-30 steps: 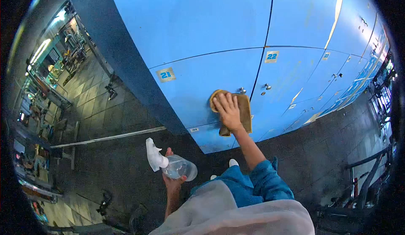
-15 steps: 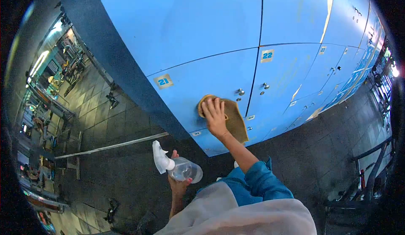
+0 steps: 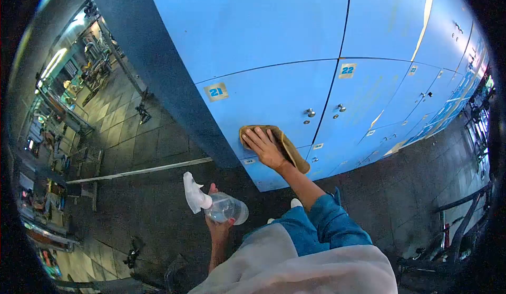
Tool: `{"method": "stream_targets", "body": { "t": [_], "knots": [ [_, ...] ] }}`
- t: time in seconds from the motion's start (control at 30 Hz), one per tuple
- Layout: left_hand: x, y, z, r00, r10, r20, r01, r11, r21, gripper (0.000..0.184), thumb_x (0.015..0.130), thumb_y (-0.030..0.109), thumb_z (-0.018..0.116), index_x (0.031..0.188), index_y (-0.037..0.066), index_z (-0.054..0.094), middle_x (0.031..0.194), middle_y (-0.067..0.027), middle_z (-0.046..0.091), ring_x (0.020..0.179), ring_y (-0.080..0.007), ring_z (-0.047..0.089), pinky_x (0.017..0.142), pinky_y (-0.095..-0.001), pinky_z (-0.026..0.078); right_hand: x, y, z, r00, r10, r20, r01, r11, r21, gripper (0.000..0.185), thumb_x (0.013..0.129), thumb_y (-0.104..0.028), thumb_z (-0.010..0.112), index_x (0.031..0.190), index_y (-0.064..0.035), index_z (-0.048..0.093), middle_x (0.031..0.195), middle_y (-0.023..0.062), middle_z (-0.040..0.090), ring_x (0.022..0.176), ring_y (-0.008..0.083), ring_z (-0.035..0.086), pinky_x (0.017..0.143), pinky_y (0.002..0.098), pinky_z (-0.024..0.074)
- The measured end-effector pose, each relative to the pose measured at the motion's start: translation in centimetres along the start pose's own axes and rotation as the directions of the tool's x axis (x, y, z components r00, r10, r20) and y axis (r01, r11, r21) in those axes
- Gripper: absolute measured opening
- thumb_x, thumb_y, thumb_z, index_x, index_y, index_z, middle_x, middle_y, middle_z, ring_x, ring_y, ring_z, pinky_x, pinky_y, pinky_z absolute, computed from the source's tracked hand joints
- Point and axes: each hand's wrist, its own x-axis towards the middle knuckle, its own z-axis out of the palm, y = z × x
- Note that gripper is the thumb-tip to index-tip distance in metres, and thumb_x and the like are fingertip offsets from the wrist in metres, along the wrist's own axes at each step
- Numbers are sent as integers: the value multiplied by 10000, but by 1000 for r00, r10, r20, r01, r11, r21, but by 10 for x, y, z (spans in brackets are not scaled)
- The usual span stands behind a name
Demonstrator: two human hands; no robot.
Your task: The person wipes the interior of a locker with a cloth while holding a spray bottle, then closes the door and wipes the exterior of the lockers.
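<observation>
My left hand (image 3: 219, 226) is wrapped around a clear spray bottle (image 3: 231, 207) with a white trigger head. The bottle is tilted nearly sideways, its nozzle end toward the left, and a little liquid shows inside. My right hand (image 3: 265, 147) presses a brown cloth (image 3: 291, 154) flat against the blue locker door numbered 21 (image 3: 253, 96), near its lower left part. The fingers lie stretched over the cloth, and its loose end hangs to the right below the palm. A small metal knob (image 3: 311, 113) sits on the same door, up and right of the cloth.
Further blue locker doors, including number 22 (image 3: 363, 96), run off to the right. Dark floor tiles (image 3: 158, 225) lie below, with a pale strip (image 3: 142, 171) across them. Gym equipment stands at far left, and a black metal frame (image 3: 464, 217) at right.
My right hand has slid the cloth left across door 21, and the cloth's loose end has bunched up. The view has shifted slightly; my left hand still holds the spray bottle.
</observation>
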Motion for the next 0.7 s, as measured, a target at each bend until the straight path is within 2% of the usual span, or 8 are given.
{"method": "stream_targets", "body": {
  "t": [0.1,0.2,0.27,0.4,0.5,0.57,0.63,0.7],
  "knots": [
    [-3,-8,-5,998,56,11,-56,998,42,1225,478,567,861,1412,23,286,1403,-115,360,1255,-230,392,1027,-399,356,-19,3,13,999,7,45,-6,1000,-19,573,858,-50,411,1421,-126,341,1505,48,250,1384,262,236,1109,516,176],
    [-11,-1,-2,999,2,34,-3,999,43,1220,484,574,855,1411,22,285,1422,-127,340,1262,-236,386,1037,-406,349,-27,3,12,996,23,88,-18,998,-54,578,861,-48,402,1428,-127,321,1502,58,252,1386,268,229,1107,522,180],
    [-13,-9,-9,998,32,62,-37,996,81,1220,484,576,854,1412,24,285,1415,-127,346,1263,-241,386,1034,-409,351,-22,3,4,992,34,123,-27,998,-54,583,862,-49,398,1433,-126,309,1500,64,255,1384,274,234,1104,526,189],
    [-17,2,-5,997,-14,72,9,997,71,1218,483,583,852,1410,27,292,1387,-120,373,1245,-240,397,1018,-411,366,6,-3,-20,999,30,-16,-32,993,-115,572,855,-65,412,1420,-121,338,1492,72,275,1375,283,253,1091,528,214],
    [-18,-1,0,1000,15,18,-15,1000,-1,1222,477,599,848,1407,27,299,1365,-113,390,1204,-230,429,985,-401,395,44,-10,-45,985,44,-166,-72,983,-168,555,844,-86,438,1396,-117,385,1474,83,311,1357,297,288,1078,528,238],
    [-13,-19,-6,991,-125,-49,122,990,-64,1231,471,616,842,1406,26,300,1346,-105,405,1171,-223,450,960,-391,414,70,-17,-65,954,52,-296,-108,979,-175,547,831,-91,453,1376,-114,419,1461,93,335,1344,306,311,1071,529,248],
    [-13,-27,-12,984,-173,-52,167,981,-98,1238,466,628,838,1405,25,301,1335,-99,414,1150,-220,465,943,-383,428,81,-22,-69,941,56,-333,-123,975,-183,555,811,-83,464,1364,-112,437,1454,104,347,1332,318,331,1068,527,251],
    [-15,-26,-12,993,-121,-10,120,990,-72,1240,465,633,836,1404,25,303,1330,-97,419,1143,-218,471,937,-379,432,81,-22,-59,927,30,-375,-103,979,-175,570,803,-81,468,1371,-113,427,1460,103,336,1332,320,330,1066,527,252]
  ]
}}
